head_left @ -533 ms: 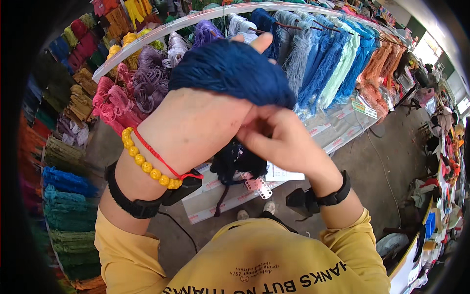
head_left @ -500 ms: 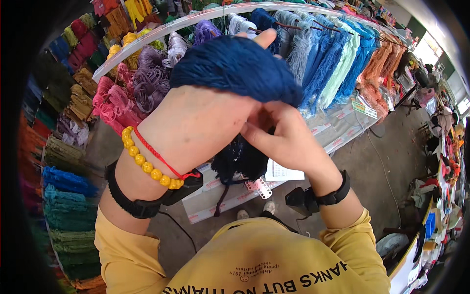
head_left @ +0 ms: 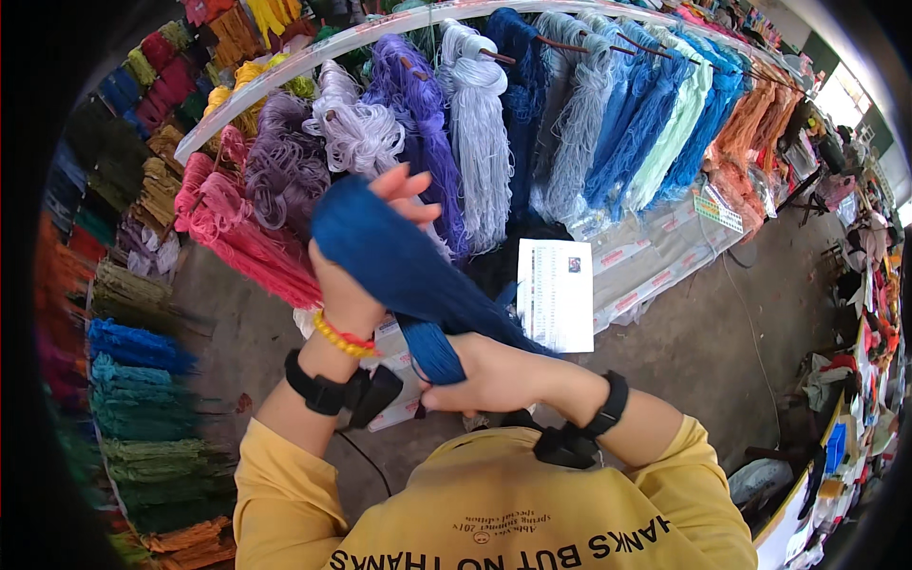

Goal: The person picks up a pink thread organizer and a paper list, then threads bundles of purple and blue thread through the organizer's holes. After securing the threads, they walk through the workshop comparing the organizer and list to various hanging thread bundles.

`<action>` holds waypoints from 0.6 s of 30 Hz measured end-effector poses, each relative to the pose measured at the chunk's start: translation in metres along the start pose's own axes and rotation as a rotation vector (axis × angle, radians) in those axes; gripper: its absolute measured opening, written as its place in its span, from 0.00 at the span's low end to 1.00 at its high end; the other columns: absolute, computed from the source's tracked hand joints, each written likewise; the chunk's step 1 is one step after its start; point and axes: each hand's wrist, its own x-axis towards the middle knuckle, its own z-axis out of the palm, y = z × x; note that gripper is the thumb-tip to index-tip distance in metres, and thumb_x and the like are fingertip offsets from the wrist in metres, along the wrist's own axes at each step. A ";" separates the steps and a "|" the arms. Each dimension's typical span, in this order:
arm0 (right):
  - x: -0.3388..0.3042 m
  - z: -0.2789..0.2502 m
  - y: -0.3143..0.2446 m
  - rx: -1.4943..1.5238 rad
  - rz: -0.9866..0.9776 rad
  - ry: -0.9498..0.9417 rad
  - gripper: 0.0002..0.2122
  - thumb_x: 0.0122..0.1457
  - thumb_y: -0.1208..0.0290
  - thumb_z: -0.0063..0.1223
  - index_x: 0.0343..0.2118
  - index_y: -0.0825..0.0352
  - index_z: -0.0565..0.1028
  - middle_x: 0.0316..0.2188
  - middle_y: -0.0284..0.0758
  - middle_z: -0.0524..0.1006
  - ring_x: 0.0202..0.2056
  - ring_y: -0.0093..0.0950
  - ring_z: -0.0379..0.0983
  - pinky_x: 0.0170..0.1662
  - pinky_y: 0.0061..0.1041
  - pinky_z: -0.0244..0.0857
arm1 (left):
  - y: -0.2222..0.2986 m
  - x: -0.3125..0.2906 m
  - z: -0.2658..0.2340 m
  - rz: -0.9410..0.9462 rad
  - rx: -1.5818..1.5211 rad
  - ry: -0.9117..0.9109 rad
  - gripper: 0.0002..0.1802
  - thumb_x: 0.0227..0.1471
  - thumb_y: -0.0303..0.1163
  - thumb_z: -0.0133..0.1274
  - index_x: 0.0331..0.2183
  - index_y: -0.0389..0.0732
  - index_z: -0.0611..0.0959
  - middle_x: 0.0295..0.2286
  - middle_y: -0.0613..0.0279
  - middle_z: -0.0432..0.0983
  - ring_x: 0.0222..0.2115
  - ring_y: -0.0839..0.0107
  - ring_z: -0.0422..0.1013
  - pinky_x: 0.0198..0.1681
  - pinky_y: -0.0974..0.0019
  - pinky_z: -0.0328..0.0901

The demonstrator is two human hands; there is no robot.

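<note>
A dark blue skein of yarn (head_left: 399, 252) stretches between my two hands. Its upper end is looped over my left hand (head_left: 347, 285), between thumb and fingers, and the fingertips stick out beyond the strands. Lower down and to the right, my right hand (head_left: 484, 370) is closed around the other end of the skein, its fingers partly hidden by yarn and by the hand itself. A yellow bead bracelet (head_left: 340, 334) and a red cord circle my left wrist. Black straps with small dark boxes sit on both forearms.
Ahead, a curved white rack (head_left: 313, 52) carries skeins on pegs, among them pink skeins (head_left: 242, 237), a purple skein (head_left: 418, 123) and a mint skein (head_left: 674, 123). A printed sheet (head_left: 556, 299) lies below them. Shelves of teal yarn (head_left: 138, 385) stand left; a cluttered table lines the right.
The bunched skein has come down from in front of the rack and is now drawn out lengthwise. My left hand has pulled back leftward; my right has moved lower onto the yarn's end.
</note>
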 end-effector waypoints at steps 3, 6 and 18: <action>-0.023 -0.021 0.010 -0.386 -0.222 0.032 0.08 0.45 0.70 0.50 0.25 0.69 0.66 0.15 0.39 0.69 0.19 0.32 0.69 0.23 0.28 0.61 | -0.019 -0.008 -0.021 -0.208 -0.600 -0.061 0.22 0.53 0.35 0.37 0.47 0.34 0.63 0.44 0.49 0.64 0.40 0.64 0.66 0.43 0.66 0.62; -0.041 -0.040 -0.001 -0.750 -0.127 0.195 0.08 0.42 0.71 0.49 0.25 0.68 0.67 0.16 0.44 0.70 0.23 0.41 0.69 0.27 0.34 0.62 | -0.029 -0.008 -0.023 -0.380 -0.812 -0.108 0.29 0.52 0.47 0.35 0.48 0.34 0.62 0.45 0.52 0.63 0.44 0.62 0.63 0.49 0.62 0.56; -0.043 -0.073 -0.023 -1.192 -0.426 0.398 0.31 0.31 0.78 0.52 0.45 0.47 0.65 0.46 0.33 0.63 0.25 0.34 0.70 0.26 0.27 0.65 | -0.056 -0.010 0.033 0.075 0.571 -1.073 0.18 0.41 0.37 0.54 0.36 0.42 0.74 0.37 0.58 0.69 0.38 0.65 0.66 0.40 0.66 0.61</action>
